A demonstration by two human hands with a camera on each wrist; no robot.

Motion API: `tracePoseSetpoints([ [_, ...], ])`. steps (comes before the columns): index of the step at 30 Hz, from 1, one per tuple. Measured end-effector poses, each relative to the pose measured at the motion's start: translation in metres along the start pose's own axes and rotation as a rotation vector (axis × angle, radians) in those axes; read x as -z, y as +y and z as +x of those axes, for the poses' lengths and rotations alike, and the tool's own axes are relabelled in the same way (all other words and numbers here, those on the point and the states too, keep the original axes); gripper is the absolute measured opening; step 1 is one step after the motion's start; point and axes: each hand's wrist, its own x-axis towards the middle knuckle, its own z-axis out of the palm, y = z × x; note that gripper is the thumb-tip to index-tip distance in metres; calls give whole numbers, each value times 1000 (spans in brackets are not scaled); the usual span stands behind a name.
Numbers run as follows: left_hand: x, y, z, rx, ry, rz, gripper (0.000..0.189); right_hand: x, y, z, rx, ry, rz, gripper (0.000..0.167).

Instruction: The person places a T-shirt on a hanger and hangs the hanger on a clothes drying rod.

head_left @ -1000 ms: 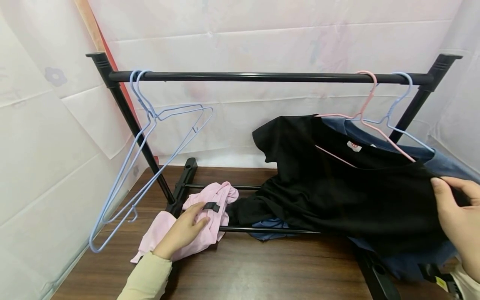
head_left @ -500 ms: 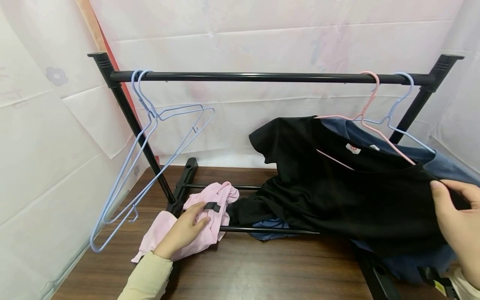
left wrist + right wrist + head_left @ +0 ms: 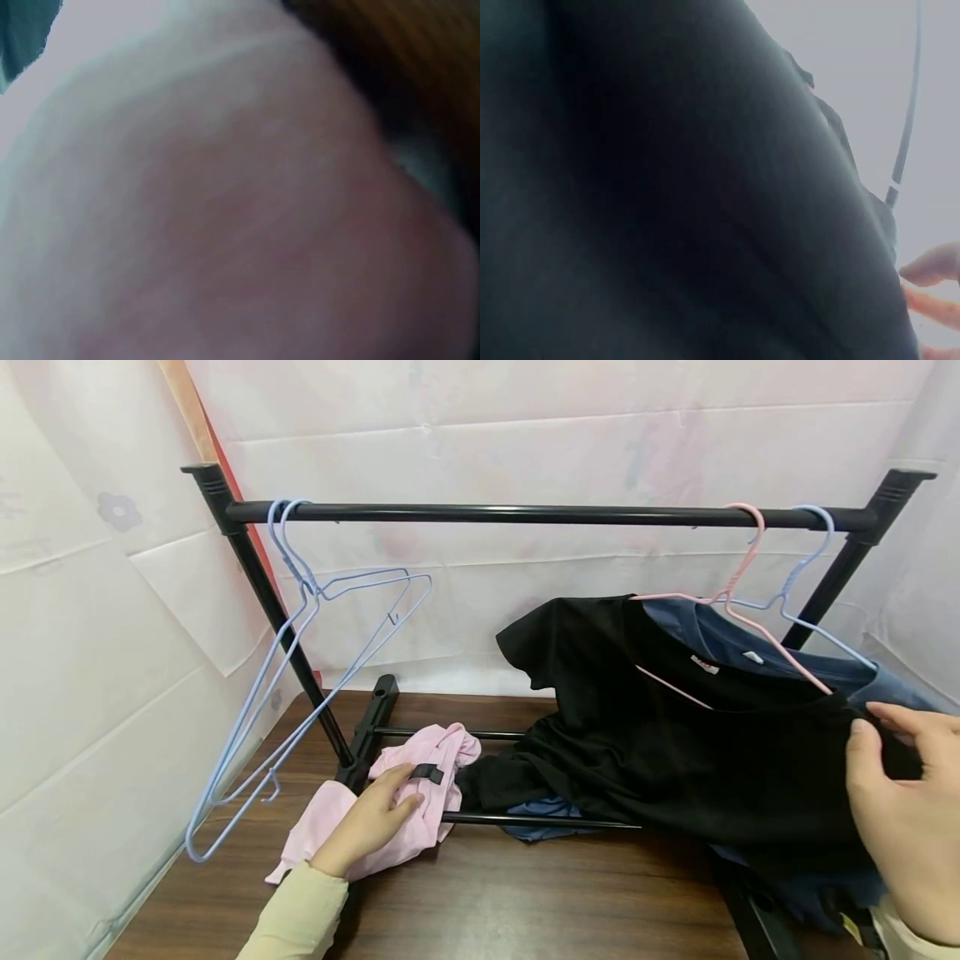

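Note:
A black T-shirt (image 3: pixel 675 760) hangs skewed on a pink wire hanger (image 3: pixel 742 564), its far sleeve spread leftward. At its near shoulder my right hand (image 3: pixel 911 802) pinches the fabric between thumb and fingers. Those fingertips also show at the cloth's edge in the right wrist view. Behind hangs a blue T-shirt (image 3: pixel 810 660) on a blue hanger (image 3: pixel 798 572), mostly covered by the black one. My left hand (image 3: pixel 367 822) rests, fingers relaxed, on a crumpled pink garment (image 3: pixel 442 752) with a black strap-like piece. The left wrist view is filled by blurred skin.
Two light blue wire hangers (image 3: pixel 311 593) hang bare at the left of the black rack's top rail (image 3: pixel 480 513). A lower bar (image 3: pixel 540 819) crosses above the wooden tabletop (image 3: pixel 480 893). Blue cloth (image 3: pixel 540 827) lies under the black shirt. White sheeting stands behind.
The right hand shifts slightly left and turns; the black T-shirt's neckline sags lower, showing more of the blue one. The left hand stays on the pink garment.

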Motion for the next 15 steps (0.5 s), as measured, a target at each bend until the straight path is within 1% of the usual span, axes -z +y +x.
tracePoseSetpoints([
  [2, 0, 0, 0, 4, -1, -4, 53, -6, -4, 1, 59, 47, 36, 32],
  [4, -1, 0, 0, 6, -1, -6, 53, -13, -10, 2, 122, 121, 72, 33],
  [6, -1, 0, -1, 12, -4, -8, 54, -21, -17, 2, 168, 200, 121, 31],
  [8, -1, 0, -1, 14, -6, -6, 54, -27, -26, 3, 212, 234, 152, 30],
  [9, -1, 0, -1, 13, -5, -5, 54, -30, -31, 4, 232, 238, 170, 29],
  [11, -1, 0, -1, 12, -5, -7, 54, -35, -38, 4, 269, 207, 215, 29],
  [14, 0, 0, -1, 4, -1, -3, 53, -46, -45, 3, 318, 116, 288, 28],
  [15, 1, 0, -2, 2, 0, -3, 53, -49, -45, 2, 328, 74, 305, 27],
])
